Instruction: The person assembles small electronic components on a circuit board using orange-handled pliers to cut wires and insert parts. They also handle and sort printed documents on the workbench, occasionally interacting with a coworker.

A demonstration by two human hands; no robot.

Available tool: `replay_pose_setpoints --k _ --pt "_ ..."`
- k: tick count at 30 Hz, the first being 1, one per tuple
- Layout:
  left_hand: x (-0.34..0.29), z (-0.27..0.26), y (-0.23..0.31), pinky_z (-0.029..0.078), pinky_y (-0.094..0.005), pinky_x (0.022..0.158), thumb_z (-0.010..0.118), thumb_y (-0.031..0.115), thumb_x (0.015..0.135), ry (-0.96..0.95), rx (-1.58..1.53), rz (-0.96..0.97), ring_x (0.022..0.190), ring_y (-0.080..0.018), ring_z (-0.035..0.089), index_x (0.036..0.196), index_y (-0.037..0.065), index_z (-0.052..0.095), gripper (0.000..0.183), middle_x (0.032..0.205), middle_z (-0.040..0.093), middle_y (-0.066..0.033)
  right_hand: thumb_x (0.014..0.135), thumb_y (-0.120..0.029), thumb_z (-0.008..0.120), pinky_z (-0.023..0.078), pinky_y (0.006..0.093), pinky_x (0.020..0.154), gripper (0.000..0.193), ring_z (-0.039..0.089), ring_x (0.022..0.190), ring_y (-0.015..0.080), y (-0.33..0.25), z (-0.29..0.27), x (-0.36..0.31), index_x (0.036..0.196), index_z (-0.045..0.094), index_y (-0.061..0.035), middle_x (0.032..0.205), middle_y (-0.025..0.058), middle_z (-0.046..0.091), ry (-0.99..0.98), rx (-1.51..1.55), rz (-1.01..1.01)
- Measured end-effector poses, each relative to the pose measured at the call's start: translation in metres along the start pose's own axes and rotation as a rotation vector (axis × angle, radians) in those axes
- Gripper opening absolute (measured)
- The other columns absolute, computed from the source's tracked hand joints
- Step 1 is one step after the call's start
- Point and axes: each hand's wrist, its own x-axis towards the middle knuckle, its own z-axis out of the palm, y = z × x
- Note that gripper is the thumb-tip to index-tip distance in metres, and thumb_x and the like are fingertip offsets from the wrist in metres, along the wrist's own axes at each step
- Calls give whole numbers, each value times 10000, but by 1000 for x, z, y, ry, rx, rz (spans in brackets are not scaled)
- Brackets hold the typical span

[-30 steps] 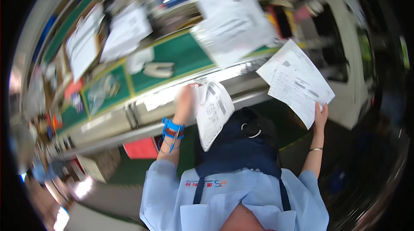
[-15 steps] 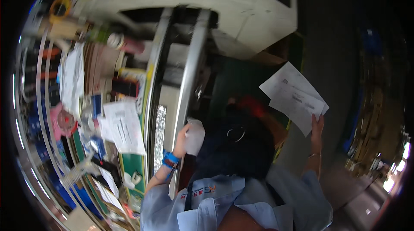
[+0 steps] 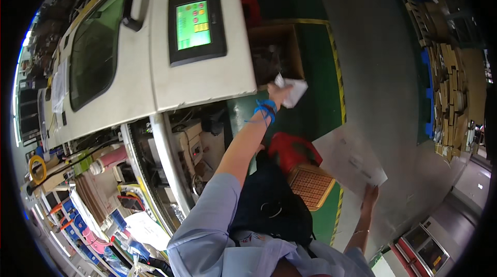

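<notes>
My left hand [image 3: 278, 94], with a blue band on the wrist, reaches forward and is closed on a crumpled white sheet [image 3: 296, 94]. Whether that is paper or thin film I cannot tell. Hand and sheet are at the near edge of an open cardboard box [image 3: 296, 52], whose dark contents are unclear. Out to the right, my right hand [image 3: 369, 197] pinches the near corner of a large printed sheet [image 3: 347, 155], pale and partly see-through at its edge.
A white machine [image 3: 202, 85] with a lit green touch screen [image 3: 192, 24] stands at the front left. Below me is a stool with a woven seat [image 3: 311, 186] beside a red thing [image 3: 290, 153]. Stacked flat cardboard [image 3: 449, 96] lines the far right. Metal rails [image 3: 168, 158] run at the left.
The view has turned and moved toward the machine's screen. My left hand has gone from beside the metal rail to the cardboard box, still holding the crumpled sheet. The right hand keeps its sheet.
</notes>
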Motion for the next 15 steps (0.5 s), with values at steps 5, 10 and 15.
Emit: replay_pose_setpoints --k 5,10,15 --pt "41 20 33 375 -374 865 667 375 660 -51 -313 -193 1094 -252 406 1298 17 145 898 1244 359 -149 814 -61 507 360 253 855 398 456 1002 145 -5 -8 -15 1190 390 -3 1121 64 479 -6 82 11" --pt "-50 -50 56 308 -395 936 539 500 752 -706 -286 -362 1176 -272 334 1336 79 102 843 1303 293 -152 813 -78 531 380 264 832 379 475 978 146 -65 14 -10 1158 403 15 1090 67 496 -186 179 -69" --pt "-151 -155 125 365 -318 888 452 287 873 -1216 -476 -164 1045 -151 461 1296 69 235 522 1148 477 -127 814 -86 527 378 241 809 323 473 947 125 -126 38 -3 1109 443 17 1051 62 513 -486 -88 -252"
